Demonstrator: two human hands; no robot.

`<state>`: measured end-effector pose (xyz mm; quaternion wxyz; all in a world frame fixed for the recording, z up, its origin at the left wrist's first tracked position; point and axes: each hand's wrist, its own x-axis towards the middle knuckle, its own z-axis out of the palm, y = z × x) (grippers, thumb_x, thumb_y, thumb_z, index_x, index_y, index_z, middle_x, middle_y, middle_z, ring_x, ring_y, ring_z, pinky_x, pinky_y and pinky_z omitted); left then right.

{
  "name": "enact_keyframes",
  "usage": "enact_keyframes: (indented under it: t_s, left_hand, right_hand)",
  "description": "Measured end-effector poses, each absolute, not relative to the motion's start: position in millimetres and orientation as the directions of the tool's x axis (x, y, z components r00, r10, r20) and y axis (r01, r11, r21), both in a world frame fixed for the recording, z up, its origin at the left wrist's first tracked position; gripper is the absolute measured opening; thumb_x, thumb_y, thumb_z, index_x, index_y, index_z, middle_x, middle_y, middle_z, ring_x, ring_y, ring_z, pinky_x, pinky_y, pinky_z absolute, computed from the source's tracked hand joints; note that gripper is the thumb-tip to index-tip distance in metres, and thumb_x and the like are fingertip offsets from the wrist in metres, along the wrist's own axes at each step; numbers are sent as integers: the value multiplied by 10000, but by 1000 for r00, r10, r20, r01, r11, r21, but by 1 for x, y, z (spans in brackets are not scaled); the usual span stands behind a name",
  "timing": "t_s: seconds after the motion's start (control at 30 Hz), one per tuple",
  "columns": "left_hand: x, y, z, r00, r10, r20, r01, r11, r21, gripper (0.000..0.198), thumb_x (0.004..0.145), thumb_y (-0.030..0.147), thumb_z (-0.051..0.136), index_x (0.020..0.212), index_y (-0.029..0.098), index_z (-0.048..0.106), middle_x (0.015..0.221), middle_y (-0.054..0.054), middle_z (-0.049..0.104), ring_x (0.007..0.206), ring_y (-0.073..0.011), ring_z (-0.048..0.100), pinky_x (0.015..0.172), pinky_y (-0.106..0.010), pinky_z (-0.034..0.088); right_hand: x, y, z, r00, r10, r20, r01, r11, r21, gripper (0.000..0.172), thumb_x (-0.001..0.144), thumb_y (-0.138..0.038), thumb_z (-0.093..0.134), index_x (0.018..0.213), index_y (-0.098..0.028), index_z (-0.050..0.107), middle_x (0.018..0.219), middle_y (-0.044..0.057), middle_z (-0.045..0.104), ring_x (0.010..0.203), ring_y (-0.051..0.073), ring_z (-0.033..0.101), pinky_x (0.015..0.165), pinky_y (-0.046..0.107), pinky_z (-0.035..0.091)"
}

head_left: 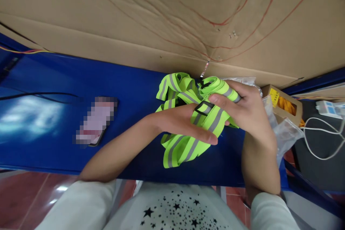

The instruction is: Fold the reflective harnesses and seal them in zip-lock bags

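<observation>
A tangle of neon-yellow reflective strap (175,151) with a grey stripe lies on the blue table in front of me, partly lifted by my hands. My left hand (185,122) reaches under and through the loops, its thumb extended along the strap; most of its fingers are hidden behind the webbing. A black plastic buckle (204,107) sits on the strap just above that thumb. My right hand (244,106) is closed around a bundled, folded part of the same strap, its thumb pressing on top near the buckle.
A phone (97,120), its screen blurred, lies on the blue table (129,82) at left. Cardboard (107,14) with red wires stands behind. At right are clear plastic bags (287,138), a small cardboard box (292,106) with orange contents, and a white cable (307,143).
</observation>
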<state>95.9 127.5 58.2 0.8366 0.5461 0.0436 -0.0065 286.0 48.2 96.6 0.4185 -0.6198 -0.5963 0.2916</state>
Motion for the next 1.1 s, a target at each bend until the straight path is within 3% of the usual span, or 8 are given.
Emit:
enact_keyframes:
  t_s: [0.07, 0.2, 0.4, 0.6, 0.7, 0.8, 0.97, 1.1]
  left_hand:
    - [96, 126, 55, 995, -21, -97, 97, 420, 902, 490, 736, 344, 931, 1155, 203, 719, 1034, -66, 792, 934, -208, 758, 807, -310, 621]
    - [98, 125, 47, 995, 22, -99, 88, 292, 952, 240, 847, 295, 833, 1022, 166, 730, 1035, -83, 783, 971, -200, 742, 877, -321, 605]
    - [98, 123, 52, 999, 48, -4, -4, 172, 985, 153, 971, 228, 671, 1095, 148, 711, 1050, -78, 775, 1037, -175, 726, 1001, -317, 561]
    - [93, 121, 60, 999, 54, 5, -11, 124, 992, 297, 1029, 272, 580, 1288, 158, 670, 1263, -104, 758, 1228, -199, 694, 1078, -329, 535]
    - [93, 123, 56, 992, 121, 45, -44, -14, 999, 253, 991, 272, 624, 1212, 174, 700, 1219, -85, 758, 1177, -218, 694, 1027, -325, 550]
    - [95, 124, 50, 951, 298, 79, -49, -106, 993, 160, 901, 282, 735, 1002, 160, 713, 1016, -54, 754, 980, -213, 701, 874, -304, 571]
    - [102, 122, 43, 879, 476, -30, -105, 254, 961, 230, 775, 235, 858, 940, 164, 715, 907, -5, 747, 863, -162, 703, 840, -282, 567]
    - [104, 121, 45, 910, 325, -260, 18, 593, 805, 294, 723, 239, 899, 958, 147, 749, 883, -39, 777, 814, -182, 738, 813, -316, 600]
  right_hand:
    - [288, 48, 96, 184, 972, 148, 488, 41, -872, 355, 852, -604, 790, 881, -252, 764, 647, -19, 684, 516, 173, 621, 441, 300, 487]
    - [299, 46, 94, 178, 981, 73, 373, 2, -928, 403, 864, -634, 764, 775, -241, 745, 684, -13, 720, 583, 182, 663, 484, 297, 518]
    - [300, 56, 84, 74, 990, -123, 161, -133, -978, 351, 921, -621, 691, 997, -280, 726, 820, 13, 756, 612, 203, 686, 481, 316, 517]
    - [292, 65, 78, 177, 977, 120, 430, 33, -902, 323, 915, -545, 731, 928, -223, 708, 851, -2, 745, 660, 143, 657, 559, 257, 503]
    - [295, 60, 82, -42, 996, 85, 523, 94, -847, 435, 1025, -602, 536, 1061, -235, 766, 961, 33, 786, 860, 204, 740, 726, 312, 584]
    - [294, 57, 81, -238, 969, 62, 557, 189, -809, 588, 912, -656, 688, 1344, -256, 671, 1281, 66, 746, 1167, 290, 713, 946, 396, 596]
    - [280, 61, 73, -73, 980, 185, 643, 188, -743, 627, 815, -530, 838, 1328, -220, 653, 1261, 86, 748, 1143, 310, 719, 1000, 441, 582]
    - [280, 61, 76, 3, 964, 266, 687, 192, -700, 515, 856, -466, 816, 1307, -271, 660, 1256, 61, 747, 1139, 308, 721, 1008, 462, 586]
